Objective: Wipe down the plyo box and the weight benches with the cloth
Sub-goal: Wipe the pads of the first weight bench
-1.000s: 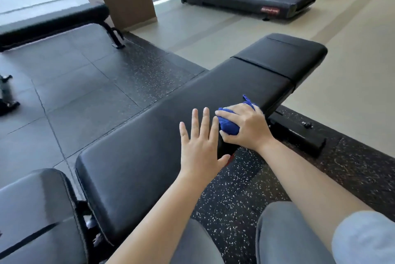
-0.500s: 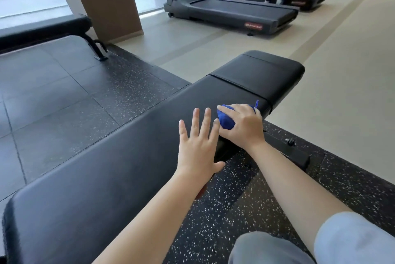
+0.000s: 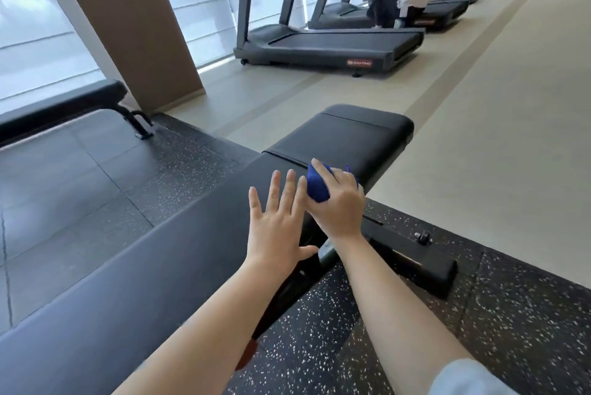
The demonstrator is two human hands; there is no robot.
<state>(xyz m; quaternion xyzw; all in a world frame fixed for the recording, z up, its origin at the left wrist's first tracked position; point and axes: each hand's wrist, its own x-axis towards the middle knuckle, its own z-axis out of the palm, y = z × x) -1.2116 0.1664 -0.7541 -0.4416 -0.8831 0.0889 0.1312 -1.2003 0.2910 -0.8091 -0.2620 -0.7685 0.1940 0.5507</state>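
Weight bench: black, padded, running from lower left to the centre of the frame. The left hand is spread flat over the pad, fingers straight. Just beyond it, the right hand grips a bunched blue cloth pressed near the pad seam. Wiping appears to be mid-course. The bench's far end, a second bench at upper left and the unseen plyo box probably remain.

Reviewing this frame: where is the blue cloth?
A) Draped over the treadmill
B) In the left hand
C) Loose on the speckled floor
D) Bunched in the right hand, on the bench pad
D: the right hand grips the bunched blue cloth against the black weight bench near the pad seam, while the left hand is spread beside it with straight fingers and holds nothing.
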